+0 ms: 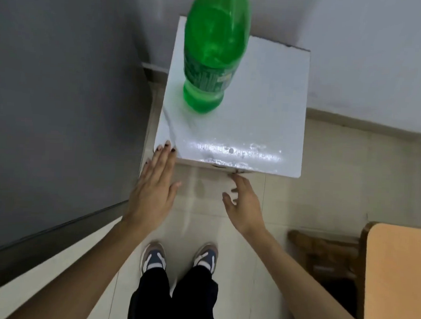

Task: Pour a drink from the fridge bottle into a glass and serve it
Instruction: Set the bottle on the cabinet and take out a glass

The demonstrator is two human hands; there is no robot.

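Observation:
A large green plastic bottle (213, 54) stands upright on the white top of a small fridge (263, 108), near its back left; the cap is cut off by the frame's top edge. My left hand (154, 190) is flat with fingers spread, and its fingertips touch the fridge's front left corner. My right hand (245, 205) is open too, with its fingertips at the front edge of the fridge top, right of the middle. Neither hand holds anything. No glass is in view.
A dark grey wall or panel (56, 102) runs along the left. A wooden stool (321, 253) and an orange table corner (398, 279) stand at the lower right. My feet in blue and white shoes (178, 257) stand on light floor tiles before the fridge.

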